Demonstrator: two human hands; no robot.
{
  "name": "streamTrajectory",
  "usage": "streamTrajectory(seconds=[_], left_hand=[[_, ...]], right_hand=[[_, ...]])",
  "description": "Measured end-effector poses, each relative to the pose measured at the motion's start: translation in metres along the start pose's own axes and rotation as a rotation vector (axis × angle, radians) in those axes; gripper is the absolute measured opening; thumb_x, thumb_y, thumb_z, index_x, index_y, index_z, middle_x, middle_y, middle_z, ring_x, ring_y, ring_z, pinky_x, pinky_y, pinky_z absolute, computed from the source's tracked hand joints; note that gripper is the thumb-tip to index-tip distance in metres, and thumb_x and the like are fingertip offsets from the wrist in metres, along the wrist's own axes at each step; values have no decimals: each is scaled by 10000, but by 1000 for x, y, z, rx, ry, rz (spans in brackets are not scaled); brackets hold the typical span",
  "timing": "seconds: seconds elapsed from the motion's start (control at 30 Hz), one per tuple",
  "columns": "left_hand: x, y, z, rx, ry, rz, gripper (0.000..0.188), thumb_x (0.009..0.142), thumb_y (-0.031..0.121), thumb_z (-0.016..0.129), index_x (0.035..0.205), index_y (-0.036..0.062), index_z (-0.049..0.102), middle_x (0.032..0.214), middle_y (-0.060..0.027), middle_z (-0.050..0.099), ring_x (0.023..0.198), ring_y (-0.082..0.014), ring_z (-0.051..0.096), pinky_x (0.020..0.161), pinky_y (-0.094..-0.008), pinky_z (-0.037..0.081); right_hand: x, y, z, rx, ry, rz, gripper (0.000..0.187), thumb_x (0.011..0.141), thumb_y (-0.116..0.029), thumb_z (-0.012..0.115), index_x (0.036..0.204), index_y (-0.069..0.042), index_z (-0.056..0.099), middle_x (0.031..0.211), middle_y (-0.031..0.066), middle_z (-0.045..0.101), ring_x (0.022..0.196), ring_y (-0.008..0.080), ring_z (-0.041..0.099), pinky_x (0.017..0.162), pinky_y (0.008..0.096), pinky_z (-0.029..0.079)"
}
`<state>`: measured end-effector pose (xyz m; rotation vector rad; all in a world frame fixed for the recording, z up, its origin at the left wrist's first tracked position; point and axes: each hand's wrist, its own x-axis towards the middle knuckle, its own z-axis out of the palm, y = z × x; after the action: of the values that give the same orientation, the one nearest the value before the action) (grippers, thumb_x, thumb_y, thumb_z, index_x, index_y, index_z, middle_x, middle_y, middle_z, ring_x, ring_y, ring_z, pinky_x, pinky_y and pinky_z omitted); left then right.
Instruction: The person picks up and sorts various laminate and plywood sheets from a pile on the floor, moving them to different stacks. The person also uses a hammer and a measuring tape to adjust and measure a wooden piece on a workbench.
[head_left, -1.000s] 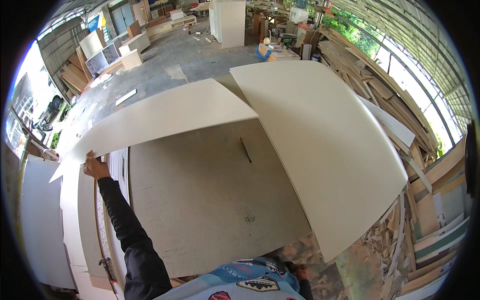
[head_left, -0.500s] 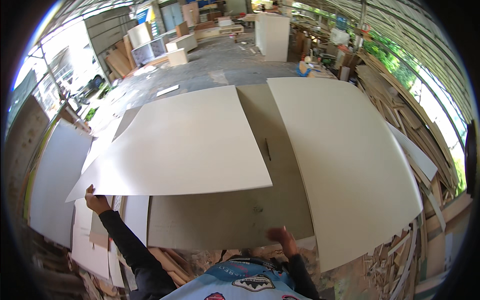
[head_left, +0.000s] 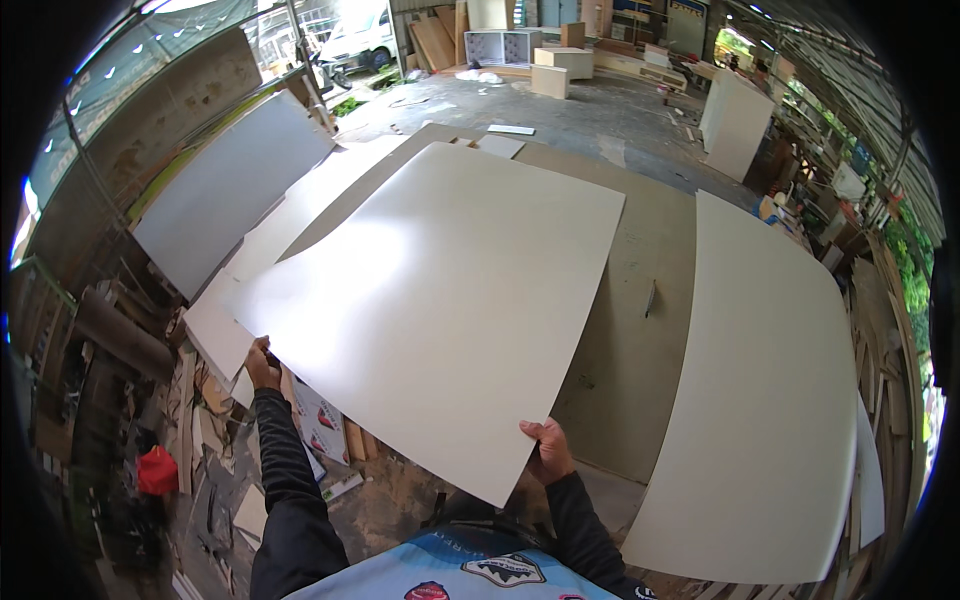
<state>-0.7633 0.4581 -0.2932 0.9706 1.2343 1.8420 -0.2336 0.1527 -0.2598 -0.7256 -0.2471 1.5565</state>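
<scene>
A large, thin white laminate sheet [head_left: 430, 290] lies over the greyish-brown board [head_left: 645, 350], its left side bowed upward and shiny. My left hand [head_left: 263, 365] is closed on the sheet's near left edge. At the near right corner, my right hand [head_left: 548, 450] pinches the edge, thumb on top and fingers hidden below. A second white sheet [head_left: 765, 400] lies to the right, with a strip of the board showing between the two. On that strip rests a thin dark tool [head_left: 651, 298], too small to name.
White panels [head_left: 240, 195] lean at the left. Wood offcuts [head_left: 205, 430] and a red bag [head_left: 157, 470] are on the floor there. Long timber strips [head_left: 880, 340] are piled at the right. A white cabinet [head_left: 738, 120] and several boxes stand farther back.
My right hand has come from free beside the board to grip the sheet's near right corner. The sheet has shifted nearer and turned. My head view has swung left.
</scene>
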Motion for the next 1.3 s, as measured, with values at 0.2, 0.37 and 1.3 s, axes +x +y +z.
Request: streamTrajectory(seconds=[0.2,0.37,1.3], left_hand=[[-197,18,-36,-654,-71,-448,412,907,303,482,1164,-8,562,749,-14,555,686,-118,486,717,-271,436],[-399,-6,-38,-743,-416,-475,629,818,288,542,1382,74,363,1278,-96,514,1150,-241,495,947,-380,408],[-180,253,-115,498,138,309,136,905,70,503,893,-56,554,1014,-178,507,892,-245,587,773,-339,503]], right_hand=[[-1,54,27,-406,-75,-91,145,838,-79,608,952,2,573,875,47,626,782,92,579,724,242,473],[16,122,43,-517,-90,-90,94,839,-79,607,890,-6,581,841,40,621,762,90,571,696,250,463],[127,103,62,400,-23,-374,726,794,-597,542,1230,-18,507,1199,126,551,1082,296,513,923,448,405]])
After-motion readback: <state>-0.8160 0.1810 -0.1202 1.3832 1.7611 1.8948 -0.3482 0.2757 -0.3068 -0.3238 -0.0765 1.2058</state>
